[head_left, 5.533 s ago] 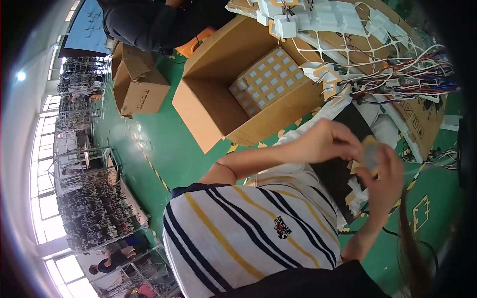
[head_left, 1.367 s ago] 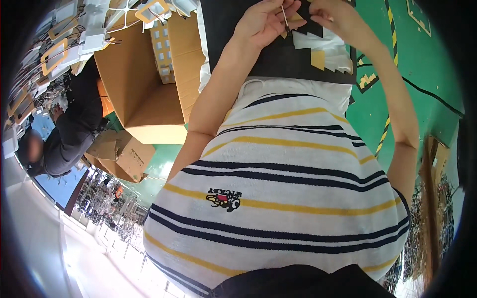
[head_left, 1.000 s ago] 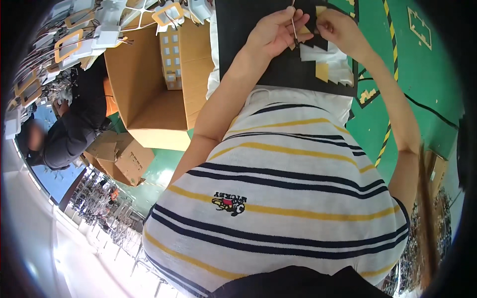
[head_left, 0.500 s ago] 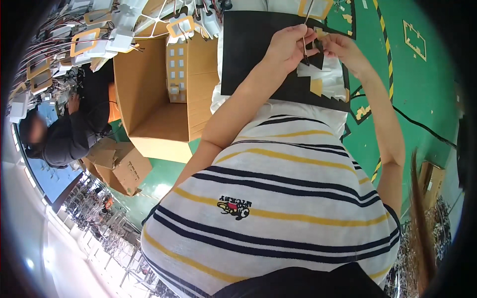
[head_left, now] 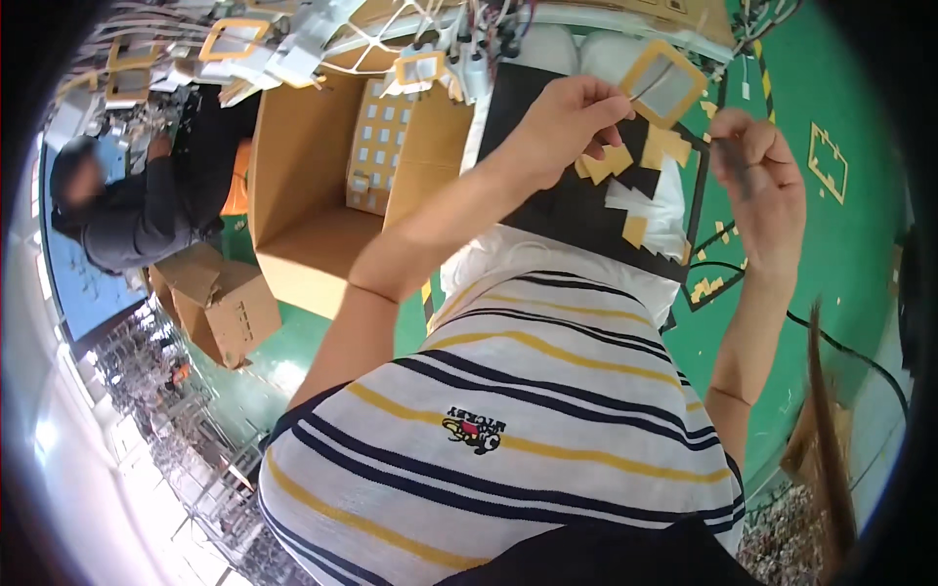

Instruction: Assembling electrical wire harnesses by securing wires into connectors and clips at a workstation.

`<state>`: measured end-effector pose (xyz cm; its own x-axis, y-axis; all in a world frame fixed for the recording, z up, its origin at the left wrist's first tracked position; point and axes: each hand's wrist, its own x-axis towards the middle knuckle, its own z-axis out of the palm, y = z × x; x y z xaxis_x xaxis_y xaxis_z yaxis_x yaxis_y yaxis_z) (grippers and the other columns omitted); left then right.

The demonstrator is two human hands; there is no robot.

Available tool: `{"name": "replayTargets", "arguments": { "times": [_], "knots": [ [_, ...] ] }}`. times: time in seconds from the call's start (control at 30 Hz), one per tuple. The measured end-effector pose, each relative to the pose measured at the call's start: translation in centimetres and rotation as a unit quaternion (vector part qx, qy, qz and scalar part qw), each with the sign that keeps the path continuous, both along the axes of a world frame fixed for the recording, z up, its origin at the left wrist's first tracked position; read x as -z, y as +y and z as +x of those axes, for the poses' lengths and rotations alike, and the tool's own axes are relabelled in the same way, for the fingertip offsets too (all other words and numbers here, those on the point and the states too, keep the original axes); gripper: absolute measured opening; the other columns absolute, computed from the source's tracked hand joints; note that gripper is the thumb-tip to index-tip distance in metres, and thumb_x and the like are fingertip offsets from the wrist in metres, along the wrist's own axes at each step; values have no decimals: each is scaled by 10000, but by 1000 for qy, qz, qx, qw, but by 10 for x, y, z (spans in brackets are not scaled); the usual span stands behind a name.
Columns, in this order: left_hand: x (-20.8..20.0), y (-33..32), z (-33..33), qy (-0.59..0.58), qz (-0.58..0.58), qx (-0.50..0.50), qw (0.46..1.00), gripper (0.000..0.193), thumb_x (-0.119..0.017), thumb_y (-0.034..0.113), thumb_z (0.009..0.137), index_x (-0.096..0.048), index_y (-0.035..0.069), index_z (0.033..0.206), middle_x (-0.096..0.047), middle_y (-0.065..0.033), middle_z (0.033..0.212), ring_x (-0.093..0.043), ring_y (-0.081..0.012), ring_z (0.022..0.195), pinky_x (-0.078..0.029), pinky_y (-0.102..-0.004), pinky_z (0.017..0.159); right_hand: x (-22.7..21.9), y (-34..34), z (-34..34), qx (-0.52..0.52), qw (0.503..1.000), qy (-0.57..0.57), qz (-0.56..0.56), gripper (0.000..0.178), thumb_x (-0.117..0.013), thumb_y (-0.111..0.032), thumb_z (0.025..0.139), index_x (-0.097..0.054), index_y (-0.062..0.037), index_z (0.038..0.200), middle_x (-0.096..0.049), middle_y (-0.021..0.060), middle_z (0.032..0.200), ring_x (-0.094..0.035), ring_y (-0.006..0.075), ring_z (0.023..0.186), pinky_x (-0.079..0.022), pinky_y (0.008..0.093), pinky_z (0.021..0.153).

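My left hand (head_left: 572,127) pinches a thin dark wire (head_left: 649,82) above my lap. The wire crosses a grey panel with a rounded orange frame (head_left: 686,62), which hangs just past my fingertips. To the right, my right hand (head_left: 772,181) is raised with its fingers curled round a dark strip (head_left: 731,168), blurred by motion. Beneath my hands a black sheet (head_left: 547,210) lies over white wrapping on my lap. On it are yellowish tape pieces (head_left: 666,146) and a crumpled white patch (head_left: 669,203).
At left stands an open cardboard box (head_left: 318,230), and a smaller carton (head_left: 220,308) sits beyond it. Wired framed parts (head_left: 234,39) hang along the top left. A person in dark clothing (head_left: 137,215) is at a blue table (head_left: 73,264). A black cable (head_left: 840,337) crosses the green floor.
My right hand has moved away from my left, rightward and nearer, carrying the dark strip. My left hand still holds the wire; the orange-framed panel now shows more fully as the view has shifted.
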<state>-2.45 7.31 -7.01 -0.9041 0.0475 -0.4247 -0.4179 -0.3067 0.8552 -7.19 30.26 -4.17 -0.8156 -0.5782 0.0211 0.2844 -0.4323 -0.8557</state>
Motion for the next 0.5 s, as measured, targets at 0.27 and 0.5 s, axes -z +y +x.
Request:
{"name": "replayTargets", "arguments": {
  "times": [0.27,0.5],
  "knots": [
    [-89,-41,11,115,-167,86,975,198,-613,211,898,-593,24,957,-479,47,645,-384,-14,536,-260,-180,461,-49,-60,-29,-78,965,224,113,314,-660,-126,813,-536,-7,1075,-563,84,1040,-531,143,915,-444,272,816],
    [-119,-61,30,138,-254,74,954,160,-597,145,904,-577,11,989,-530,42,784,-458,-18,647,-370,-173,565,-72,-95,-27,-85,967,203,129,332,-664,3,797,-566,-6,1115,-599,55,1028,-547,91,841,-428,212,781]
  ]
}}
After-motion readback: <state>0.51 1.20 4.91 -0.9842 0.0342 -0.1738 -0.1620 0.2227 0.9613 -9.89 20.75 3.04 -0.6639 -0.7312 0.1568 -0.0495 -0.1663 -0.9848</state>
